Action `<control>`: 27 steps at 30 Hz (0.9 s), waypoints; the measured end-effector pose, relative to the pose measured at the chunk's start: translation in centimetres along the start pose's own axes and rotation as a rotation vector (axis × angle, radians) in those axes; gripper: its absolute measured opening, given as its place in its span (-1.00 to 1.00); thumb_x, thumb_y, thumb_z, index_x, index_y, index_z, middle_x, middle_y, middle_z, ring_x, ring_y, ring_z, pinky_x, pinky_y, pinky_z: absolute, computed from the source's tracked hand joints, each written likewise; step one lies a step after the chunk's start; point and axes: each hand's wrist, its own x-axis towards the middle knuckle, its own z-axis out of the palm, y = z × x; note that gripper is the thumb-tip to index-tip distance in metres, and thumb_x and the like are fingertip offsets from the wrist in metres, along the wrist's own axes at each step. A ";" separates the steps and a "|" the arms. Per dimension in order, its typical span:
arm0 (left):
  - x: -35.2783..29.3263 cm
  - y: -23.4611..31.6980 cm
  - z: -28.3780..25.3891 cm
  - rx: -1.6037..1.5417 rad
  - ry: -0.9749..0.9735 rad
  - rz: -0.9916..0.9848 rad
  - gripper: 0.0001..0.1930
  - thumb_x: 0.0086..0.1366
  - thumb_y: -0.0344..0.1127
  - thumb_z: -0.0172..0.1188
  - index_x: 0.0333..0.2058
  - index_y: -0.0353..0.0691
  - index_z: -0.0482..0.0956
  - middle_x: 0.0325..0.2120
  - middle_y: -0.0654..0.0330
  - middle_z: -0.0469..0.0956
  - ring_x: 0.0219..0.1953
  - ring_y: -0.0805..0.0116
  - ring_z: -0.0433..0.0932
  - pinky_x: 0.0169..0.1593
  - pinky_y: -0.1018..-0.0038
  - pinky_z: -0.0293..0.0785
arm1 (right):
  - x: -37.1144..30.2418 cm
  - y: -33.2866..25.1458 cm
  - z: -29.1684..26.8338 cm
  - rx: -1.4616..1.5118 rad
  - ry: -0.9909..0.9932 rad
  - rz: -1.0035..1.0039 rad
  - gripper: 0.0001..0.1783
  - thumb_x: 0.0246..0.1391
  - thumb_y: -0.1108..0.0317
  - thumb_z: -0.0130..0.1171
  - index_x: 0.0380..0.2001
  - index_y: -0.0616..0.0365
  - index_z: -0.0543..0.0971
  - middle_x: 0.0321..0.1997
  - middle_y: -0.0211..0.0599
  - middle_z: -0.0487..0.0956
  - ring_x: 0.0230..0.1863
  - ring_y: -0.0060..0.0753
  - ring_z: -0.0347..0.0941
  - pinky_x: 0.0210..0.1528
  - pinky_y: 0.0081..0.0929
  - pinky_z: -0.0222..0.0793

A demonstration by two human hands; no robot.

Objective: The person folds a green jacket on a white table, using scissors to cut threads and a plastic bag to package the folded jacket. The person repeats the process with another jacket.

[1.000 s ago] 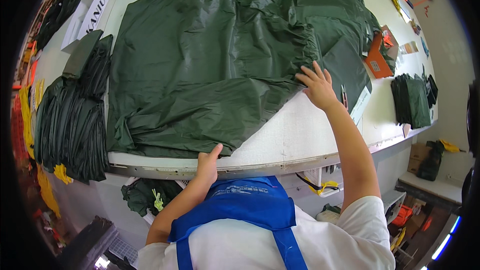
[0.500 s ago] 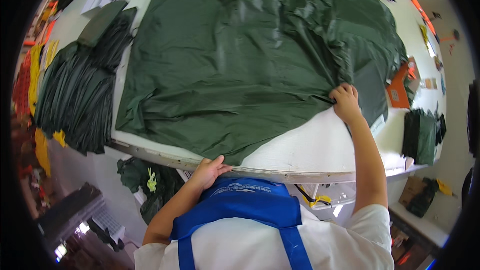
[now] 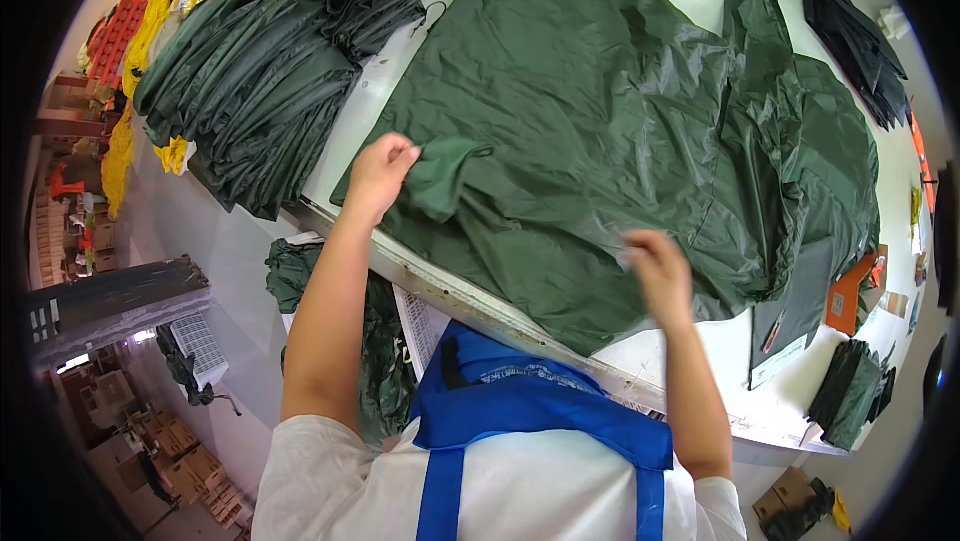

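A dark green raincoat of thin, shiny fabric lies spread and wrinkled over the white table. At its near left corner, my left hand pinches the edge, and a flap of the cloth is lifted and folded over beside the fingers. My right hand is over the near right part of the coat, blurred by motion; whether it touches the cloth I cannot tell. A sleeve-like gathered part stands bunched at the coat's right side. Under that side, a dark grey flat sheet sticks out.
A thick pile of dark green folded garments overhangs the table's left edge. To the right are an orange piece, a dark green bundle and a black folded stack. More green fabric hangs below the table's metal edge.
My view has turned and shifted left. My left hand has moved from the near edge to the left corner and lifted it. My right hand has let go of the right side and come inward.
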 end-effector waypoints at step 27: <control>-10.6 18.0 10.6 -1.393 -1.085 -0.253 -0.59 0.35 -0.22 0.04 0.07 -0.35 0.37 -0.03 0.05 0.52 -0.01 0.21 0.52 0.08 0.29 0.46 | -2.8 -9.2 -0.4 1.618 -0.187 0.125 -0.56 0.25 0.01 -0.10 -0.08 0.15 0.47 -0.14 -0.27 0.55 -0.19 -0.30 0.48 -0.17 -0.32 0.41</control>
